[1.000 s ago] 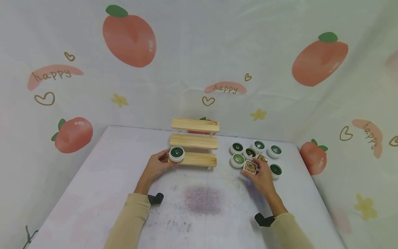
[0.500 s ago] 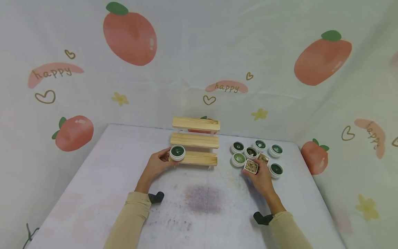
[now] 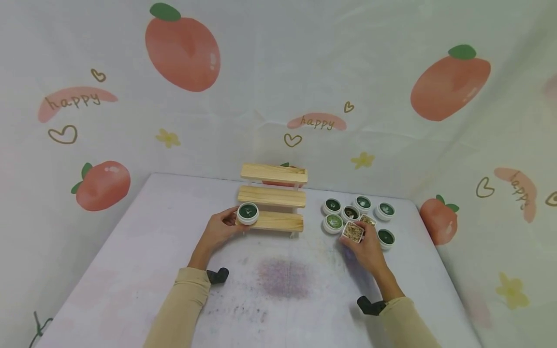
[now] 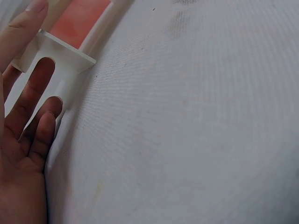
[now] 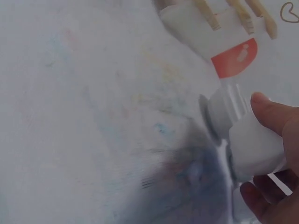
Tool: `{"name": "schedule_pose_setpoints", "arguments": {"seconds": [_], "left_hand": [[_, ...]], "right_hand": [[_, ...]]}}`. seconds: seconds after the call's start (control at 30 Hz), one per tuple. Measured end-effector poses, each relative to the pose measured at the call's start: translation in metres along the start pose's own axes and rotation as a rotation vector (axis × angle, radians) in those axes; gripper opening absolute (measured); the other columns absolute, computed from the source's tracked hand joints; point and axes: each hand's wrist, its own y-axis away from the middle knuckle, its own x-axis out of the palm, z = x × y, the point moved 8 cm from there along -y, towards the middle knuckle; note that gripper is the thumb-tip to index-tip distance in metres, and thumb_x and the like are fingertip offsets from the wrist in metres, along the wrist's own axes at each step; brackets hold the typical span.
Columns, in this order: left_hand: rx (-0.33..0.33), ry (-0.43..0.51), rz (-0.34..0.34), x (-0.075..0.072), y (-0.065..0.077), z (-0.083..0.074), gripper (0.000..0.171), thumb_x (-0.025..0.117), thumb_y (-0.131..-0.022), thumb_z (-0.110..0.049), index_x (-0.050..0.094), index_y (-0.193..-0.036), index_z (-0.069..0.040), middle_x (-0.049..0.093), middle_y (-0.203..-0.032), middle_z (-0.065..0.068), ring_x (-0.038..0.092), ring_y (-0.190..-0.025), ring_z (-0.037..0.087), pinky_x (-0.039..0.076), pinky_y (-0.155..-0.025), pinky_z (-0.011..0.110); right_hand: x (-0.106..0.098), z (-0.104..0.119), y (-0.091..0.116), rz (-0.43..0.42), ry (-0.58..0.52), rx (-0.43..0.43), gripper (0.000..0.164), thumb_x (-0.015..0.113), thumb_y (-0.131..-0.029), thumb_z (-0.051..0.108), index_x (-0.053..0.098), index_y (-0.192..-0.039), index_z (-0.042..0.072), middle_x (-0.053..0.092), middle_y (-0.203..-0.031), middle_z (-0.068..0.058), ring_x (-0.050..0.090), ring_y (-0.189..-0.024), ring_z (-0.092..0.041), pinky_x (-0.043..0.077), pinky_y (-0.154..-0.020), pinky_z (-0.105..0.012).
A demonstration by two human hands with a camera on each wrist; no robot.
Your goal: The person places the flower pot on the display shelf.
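My left hand [image 3: 222, 228] grips a small round white pot [image 3: 247, 214] with a dark green top, at the left end of the lowest board of a three-tier wooden shelf [image 3: 278, 222]. In the left wrist view the thumb is up and several fingers reach by the shelf's white support [image 4: 65, 56]; the pot is not seen there. My right hand [image 3: 367, 249] holds a square white pot [image 3: 353, 232] filled with tan bits, between thumb and fingers. The right wrist view shows this pot's plain white side [image 5: 254, 144], with the thumb on it. Other pots stand close around it.
Several round white pots with green tops, such as a light green one [image 3: 334, 222] and a dark one [image 3: 386, 237], cluster at the right. Another tan-filled square pot [image 3: 367, 220] is partly behind my right fingers. A patterned cloth [image 3: 243, 96] hangs behind the table.
The square pot in my right hand has shifted slightly to the right and turned a little. My left hand and the round pot keep their place on the shelf.
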Motion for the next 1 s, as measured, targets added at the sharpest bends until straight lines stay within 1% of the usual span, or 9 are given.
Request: {"name": "schedule_pose_setpoints", "arguments": {"seconds": [0.1,0.27,0.33,0.47,0.57,0.73,0.83,0.93,1.0], "left_hand": [[0.008,0.003,0.001,-0.001,-0.001,0.001,0.08,0.093,-0.074,-0.028,0.059,-0.144,-0.011,0.07,-0.114,0.012,0.058,-0.09,0.014,0.048,-0.077,0.02],[0.013,0.003,0.004,-0.003,-0.001,0.001,0.08,0.093,-0.074,-0.029,0.059,-0.144,-0.011,0.07,-0.115,0.013,0.059,-0.09,0.015,0.049,-0.078,0.021],[0.008,0.009,0.004,-0.003,-0.001,0.0,0.08,0.093,-0.073,-0.029,0.06,-0.144,-0.012,0.069,-0.114,0.012,0.059,-0.09,0.016,0.05,-0.078,0.021],[0.0,0.033,0.006,-0.002,-0.002,0.0,0.08,0.094,-0.072,-0.03,0.061,-0.143,-0.013,0.068,-0.112,0.011,0.059,-0.09,0.016,0.05,-0.077,0.022],[0.007,0.036,0.011,-0.001,-0.002,0.0,0.08,0.094,-0.073,-0.028,0.06,-0.143,-0.012,0.068,-0.111,0.011,0.059,-0.089,0.016,0.05,-0.077,0.021],[0.013,0.032,0.013,0.001,0.0,0.0,0.08,0.093,-0.073,-0.028,0.06,-0.143,-0.01,0.07,-0.113,0.013,0.059,-0.089,0.015,0.05,-0.077,0.021],[0.011,0.032,0.015,0.002,0.0,0.001,0.081,0.094,-0.072,-0.029,0.06,-0.143,-0.01,0.07,-0.113,0.014,0.059,-0.089,0.015,0.05,-0.078,0.022],[0.008,0.014,0.009,0.001,0.0,0.002,0.082,0.093,-0.073,-0.03,0.059,-0.144,-0.009,0.07,-0.112,0.012,0.059,-0.088,0.013,0.049,-0.078,0.021],[0.006,0.009,0.002,-0.001,0.0,0.003,0.082,0.093,-0.073,-0.03,0.059,-0.144,-0.01,0.07,-0.11,0.01,0.058,-0.088,0.012,0.049,-0.077,0.021]], "right_hand": [[-0.003,0.007,-0.003,0.005,0.003,-0.025,0.068,0.083,-0.085,0.013,0.046,-0.138,-0.008,0.051,-0.129,-0.024,0.052,-0.114,-0.032,0.04,-0.09,-0.028],[-0.009,0.022,-0.006,0.006,-0.019,-0.078,0.065,0.083,-0.086,0.016,0.05,-0.136,-0.005,0.051,-0.134,-0.025,0.053,-0.116,-0.034,0.043,-0.085,-0.02],[-0.011,0.029,-0.007,0.0,-0.011,-0.092,0.064,0.084,-0.085,0.017,0.051,-0.136,-0.004,0.054,-0.133,-0.024,0.055,-0.113,-0.033,0.044,-0.083,-0.021],[-0.013,0.039,-0.009,0.0,0.021,-0.103,0.065,0.084,-0.085,0.023,0.052,-0.138,0.003,0.057,-0.133,-0.021,0.057,-0.107,-0.032,0.046,-0.081,-0.027],[-0.012,0.045,-0.01,0.016,0.001,-0.1,0.067,0.084,-0.086,0.026,0.052,-0.14,0.006,0.056,-0.135,-0.019,0.059,-0.106,-0.031,0.048,-0.08,-0.026],[-0.006,0.056,-0.013,0.039,-0.062,-0.105,0.067,0.081,-0.089,0.025,0.048,-0.143,0.001,0.057,-0.13,-0.02,0.057,-0.102,-0.025,0.048,-0.076,-0.019],[0.002,0.061,-0.014,0.068,-0.107,-0.077,0.073,0.079,-0.091,0.025,0.041,-0.147,-0.003,0.055,-0.129,-0.021,0.056,-0.103,-0.024,0.048,-0.077,-0.016],[0.01,0.067,-0.014,0.091,-0.177,-0.041,0.078,0.078,-0.092,0.026,0.034,-0.15,-0.003,0.052,-0.13,-0.021,0.056,-0.104,-0.023,0.049,-0.076,-0.015],[0.015,0.072,-0.015,0.088,-0.224,-0.03,0.079,0.079,-0.091,0.026,0.033,-0.15,-0.001,0.051,-0.13,-0.02,0.056,-0.104,-0.023,0.05,-0.075,-0.015]]}}
